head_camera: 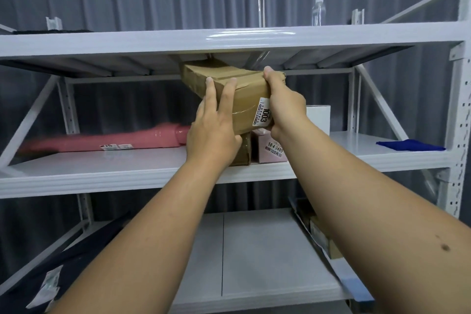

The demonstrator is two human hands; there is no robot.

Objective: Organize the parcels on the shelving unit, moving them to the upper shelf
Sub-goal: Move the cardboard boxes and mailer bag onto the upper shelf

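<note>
**Box held tilted under the top shelf**

I grip a brown box (229, 94) with both hands in the bay between the middle shelf (102, 173) and the top shelf (153, 41) of a white rack. My left hand (214, 132) clasps its near left corner, fingers laid up the side, thumb underneath. My right hand (283, 107) clamps its right edge, thumb on top, just beside a white label reading 1003. The box tilts, its far end raised until it sits close under, perhaps touching, the top shelf's underside; I cannot tell which.

Beneath the box, on the middle shelf, stand a smaller brown parcel (242, 150) and a pink box (270, 148), close together. A long pink roll (114, 139) lies to the left, with open board before it. A white box (318, 120) stands behind my right wrist, and a blue cloth (410, 145) lies near the right upright, open board between them.

On the top shelf, a spray bottle (318, 7) stands to the right; a dark mat (51, 31) lies at the left.

On the bottom shelf (254, 250), dark bags (56, 270) lie at left and parcels (323, 237) line the right edge.
</note>
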